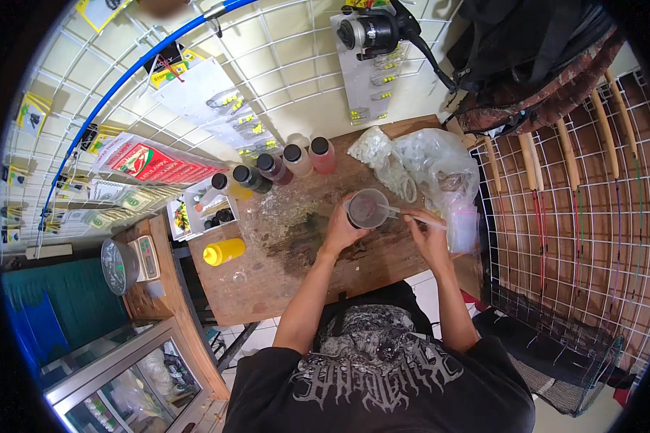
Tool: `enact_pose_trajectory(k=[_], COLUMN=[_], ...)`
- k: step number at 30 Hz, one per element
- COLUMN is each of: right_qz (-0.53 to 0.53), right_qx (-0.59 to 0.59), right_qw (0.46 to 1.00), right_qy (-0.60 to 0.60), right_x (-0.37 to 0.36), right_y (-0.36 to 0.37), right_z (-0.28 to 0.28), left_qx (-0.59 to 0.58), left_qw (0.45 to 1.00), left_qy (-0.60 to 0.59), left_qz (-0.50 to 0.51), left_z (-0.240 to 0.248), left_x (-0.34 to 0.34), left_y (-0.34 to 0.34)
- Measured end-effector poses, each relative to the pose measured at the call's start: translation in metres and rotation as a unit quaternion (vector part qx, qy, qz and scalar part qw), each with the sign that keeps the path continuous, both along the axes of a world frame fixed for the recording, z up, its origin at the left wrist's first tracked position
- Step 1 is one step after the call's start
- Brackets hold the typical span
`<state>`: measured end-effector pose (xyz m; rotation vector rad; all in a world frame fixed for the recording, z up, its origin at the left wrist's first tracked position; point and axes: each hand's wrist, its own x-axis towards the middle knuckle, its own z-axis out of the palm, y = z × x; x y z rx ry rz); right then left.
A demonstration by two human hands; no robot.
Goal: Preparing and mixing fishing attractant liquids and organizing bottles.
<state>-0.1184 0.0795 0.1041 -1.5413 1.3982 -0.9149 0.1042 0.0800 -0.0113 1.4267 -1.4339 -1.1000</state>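
Above the wooden table, my left hand [341,229] is wrapped round the side of a translucent plastic cup [369,209]. The cup's mouth faces up, and its contents are too indistinct to name. My right hand [429,234] is closed on a pale plastic spoon [425,221] at the cup's right side, its inner end reaching toward the rim. Beyond my hands, several black-capped bottles stand in a row, among them a pink bottle [323,156] and a yellow one [231,186]. A yellow squeeze bottle [224,252] lies on its side to the left.
Clear plastic bags [440,162] lie at the table's back right. The wooden table [267,289] bears pale crumbs and a dark stain. A white box [195,211] and a kitchen scale [146,257] with a bowl are left. Wire racks [296,65] with hanging tackle rise behind and right.
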Motion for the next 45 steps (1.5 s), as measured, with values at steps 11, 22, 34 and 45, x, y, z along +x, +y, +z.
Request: enact_pose_trajectory(k=[11, 22, 34, 45], right_qz=[0.144, 0.228, 0.140, 0.299], right_qx=[-0.157, -0.194, -0.182, -0.175], right_qw=[0.955, 0.943, 0.947, 0.917], right_qy=[0.209, 0.145, 0.225, 0.197], right_x=[0.067, 0.143, 0.176, 0.155], right_y=[0.004, 0.035, 0.062, 0.052], right_z=[0.044, 0.063, 0.080, 0.080], left_qx=[-0.009, -0.032, -0.067, -0.074], left_qw=[0.994, 0.989, 0.988, 0.980], left_qy=[0.006, 0.039, 0.013, 0.008], left_qz=[0.108, 0.141, 0.141, 0.183], left_z=[0.031, 0.056, 0.067, 0.063], left_x=[0.026, 0.075, 0.107, 0.083], left_y=[0.072, 0.108, 0.136, 0.154])
